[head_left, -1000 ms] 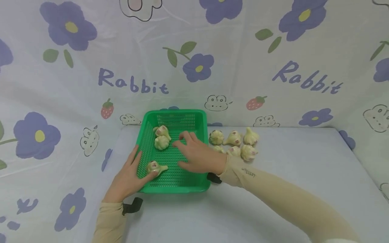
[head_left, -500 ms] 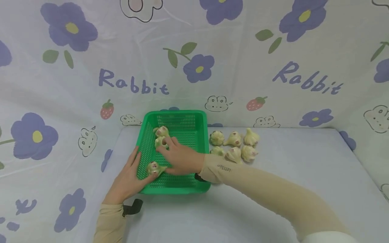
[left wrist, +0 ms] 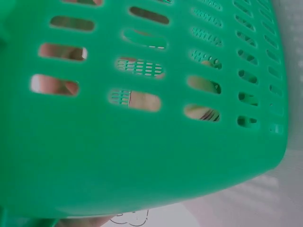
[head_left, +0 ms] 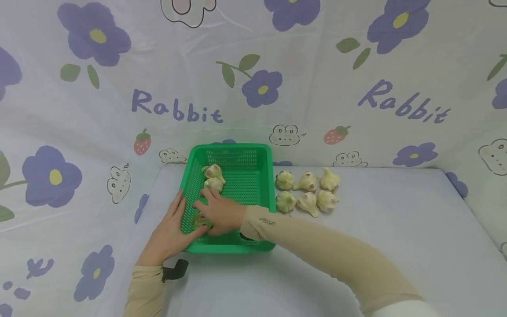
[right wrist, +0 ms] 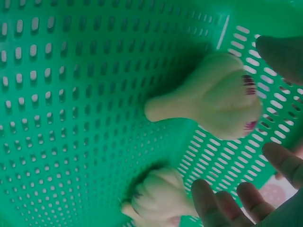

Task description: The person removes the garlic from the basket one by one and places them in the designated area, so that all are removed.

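Observation:
A green perforated plastic basket point(head_left: 231, 248) stands on the table; its outer wall point(left wrist: 142, 151) fills most of the left wrist view. My left hand point(head_left: 168, 235) holds its left rim near the front corner, thumb inside and fingers along the outer side. Inside lies a garlic bulb point(right wrist: 213, 99), partly hidden in the head view. Over that bulb is my right hand point(head_left: 223, 213), fingers spread around it; in the right wrist view a gap shows between fingertips and bulb. Two more garlic bulbs point(head_left: 214, 174) lie touching along the basket's left side, farther back.
Several garlic bulbs point(head_left: 307, 181) lie in two rows on the pale tabletop point(head_left: 396, 229), just right of the basket. Behind the table hangs a white cloth point(head_left: 309, 97) printed with flowers and rabbits.
My right hand has moved left and toward me, from the basket's middle past the back bulbs to the front bulb. The left hand stays on the rim.

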A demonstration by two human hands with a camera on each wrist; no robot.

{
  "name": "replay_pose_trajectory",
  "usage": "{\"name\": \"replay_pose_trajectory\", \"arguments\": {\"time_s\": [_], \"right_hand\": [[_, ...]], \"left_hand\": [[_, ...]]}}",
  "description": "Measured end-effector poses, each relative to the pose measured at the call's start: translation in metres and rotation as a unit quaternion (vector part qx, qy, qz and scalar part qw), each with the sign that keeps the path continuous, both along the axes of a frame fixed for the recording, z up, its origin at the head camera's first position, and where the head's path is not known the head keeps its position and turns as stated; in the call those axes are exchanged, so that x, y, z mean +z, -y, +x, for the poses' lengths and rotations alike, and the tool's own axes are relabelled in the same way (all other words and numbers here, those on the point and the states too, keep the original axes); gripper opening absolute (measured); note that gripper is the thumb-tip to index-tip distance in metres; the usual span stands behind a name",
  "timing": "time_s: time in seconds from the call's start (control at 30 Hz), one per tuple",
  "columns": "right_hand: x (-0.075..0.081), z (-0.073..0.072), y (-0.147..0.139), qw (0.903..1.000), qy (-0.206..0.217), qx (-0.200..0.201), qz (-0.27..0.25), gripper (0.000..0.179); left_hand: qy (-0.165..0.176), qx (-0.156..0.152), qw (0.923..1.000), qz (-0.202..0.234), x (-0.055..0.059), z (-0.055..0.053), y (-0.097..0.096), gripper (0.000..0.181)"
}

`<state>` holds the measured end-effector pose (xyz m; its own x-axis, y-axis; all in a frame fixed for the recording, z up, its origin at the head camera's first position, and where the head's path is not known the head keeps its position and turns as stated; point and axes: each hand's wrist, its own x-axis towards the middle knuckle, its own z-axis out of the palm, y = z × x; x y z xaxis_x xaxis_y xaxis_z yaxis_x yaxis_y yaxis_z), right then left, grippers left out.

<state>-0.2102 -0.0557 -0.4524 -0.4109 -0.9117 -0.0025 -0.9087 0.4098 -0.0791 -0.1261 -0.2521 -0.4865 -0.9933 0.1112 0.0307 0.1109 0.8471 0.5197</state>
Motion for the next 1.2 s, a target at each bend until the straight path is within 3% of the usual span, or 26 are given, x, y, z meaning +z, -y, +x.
{"name": "replay_pose_trajectory", "arguments": {"time_s": [0.23,0.53,0.8,1.2], "right_hand": [[-0.013,-0.004,0.011,0.9988,0.001,-0.029,0.039,0.072],[-0.029,-0.001,0.022,0.9970,0.002,-0.033,0.070,0.069],[-0.036,0.002,0.021,0.9968,0.008,-0.013,0.078,0.052],[-0.038,0.000,0.023,0.9952,0.024,0.001,0.095,0.054]], "left_hand": [[-0.002,-0.001,1.0000,-0.002,0.000,-0.001,-0.001,0.114],[-0.003,0.000,1.0000,-0.001,0.000,0.000,0.000,0.113],[0.001,0.000,1.0000,-0.005,0.001,0.001,0.000,0.113],[-0.004,0.002,1.0000,0.002,0.001,0.000,-0.001,0.111]]}}
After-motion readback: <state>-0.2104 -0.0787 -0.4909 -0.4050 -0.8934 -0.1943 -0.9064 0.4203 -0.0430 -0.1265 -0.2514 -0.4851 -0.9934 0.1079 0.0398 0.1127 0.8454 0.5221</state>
